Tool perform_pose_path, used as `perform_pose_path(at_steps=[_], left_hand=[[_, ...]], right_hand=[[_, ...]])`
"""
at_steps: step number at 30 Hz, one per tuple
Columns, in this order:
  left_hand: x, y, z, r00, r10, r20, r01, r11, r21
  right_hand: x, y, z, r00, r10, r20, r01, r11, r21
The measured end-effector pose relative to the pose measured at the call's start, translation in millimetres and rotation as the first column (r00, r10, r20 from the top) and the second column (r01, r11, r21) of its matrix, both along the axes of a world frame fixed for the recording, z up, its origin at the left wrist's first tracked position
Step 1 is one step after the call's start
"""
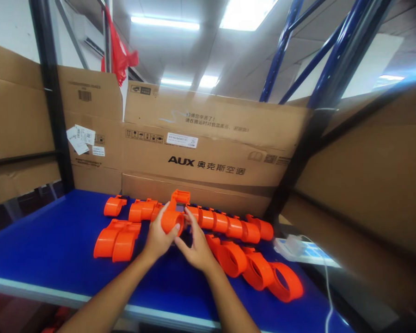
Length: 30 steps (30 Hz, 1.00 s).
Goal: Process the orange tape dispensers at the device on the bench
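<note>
An orange plastic ring part (171, 220) with a bracket on top is held upright over the middle of the table. My left hand (158, 241) is closed around its left side, the thumb across the lower front. Beside its right side, my right hand (198, 249) has thumb and fingers apart; whether a fingertip touches the ring is unclear. Behind the hands runs a row of similar orange rings (220, 223), partly hidden by them. Larger orange rings (256, 269) lie to the right, and a pair of orange rings (123, 245) sits on the left.
The blue tabletop (55, 245) is backed by a cardboard panel (208, 138) and flanked by dark metal posts (291, 162). At the right edge lies a white power strip (298, 249) with a cable (327, 282) hanging down. A single orange ring (113, 206) stands at the back left.
</note>
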<state>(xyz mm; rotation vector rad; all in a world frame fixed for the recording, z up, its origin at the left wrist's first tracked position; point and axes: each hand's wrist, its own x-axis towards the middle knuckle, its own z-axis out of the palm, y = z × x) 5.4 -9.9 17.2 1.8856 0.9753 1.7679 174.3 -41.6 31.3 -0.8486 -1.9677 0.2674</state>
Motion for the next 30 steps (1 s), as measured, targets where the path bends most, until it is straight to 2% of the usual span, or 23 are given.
perform_pose_path(at_steps=[3, 7, 10, 13, 16, 19, 23, 30], left_hand=[[-8, -4, 12.0, 0.992, 0.080, -0.094, -0.076, 0.996, 0.046], [-40, 7, 46.8, 0.925, 0.260, -0.276, -0.248, 0.965, 0.080], [-85, 34, 73.9, 0.817, 0.428, -0.385, -0.455, 0.890, 0.023], [-133, 62, 85.0, 0.676, 0.475, -0.563, -0.608, 0.791, -0.062], [-168, 80, 77.0, 0.574, 0.391, -0.719, -0.657, 0.744, -0.120], [-181, 88, 60.6, 0.509, 0.333, -0.794, -0.675, 0.727, -0.128], [-182, 95, 45.7, 0.482, 0.276, -0.832, -0.651, 0.748, -0.129], [-199, 102, 35.3, 0.405, 0.201, -0.892, -0.614, 0.783, -0.102]], right_hand=[[3, -2, 1.6, 0.999, 0.017, -0.039, -0.017, 1.000, 0.004], [1, -2, 4.0, 0.998, -0.023, -0.052, 0.022, 1.000, -0.008], [-2, -2, 5.9, 0.997, -0.066, -0.050, 0.066, 0.998, -0.017], [-3, -1, 7.2, 0.994, -0.088, -0.067, 0.088, 0.996, -0.003], [-3, 0, 7.5, 0.992, -0.099, -0.080, 0.099, 0.995, 0.008], [-3, 0, 7.4, 0.993, -0.099, -0.066, 0.099, 0.995, -0.003], [-2, 0, 8.0, 0.993, -0.098, -0.063, 0.098, 0.995, -0.005], [-2, -1, 10.7, 0.988, -0.111, -0.106, 0.114, 0.993, 0.022]])
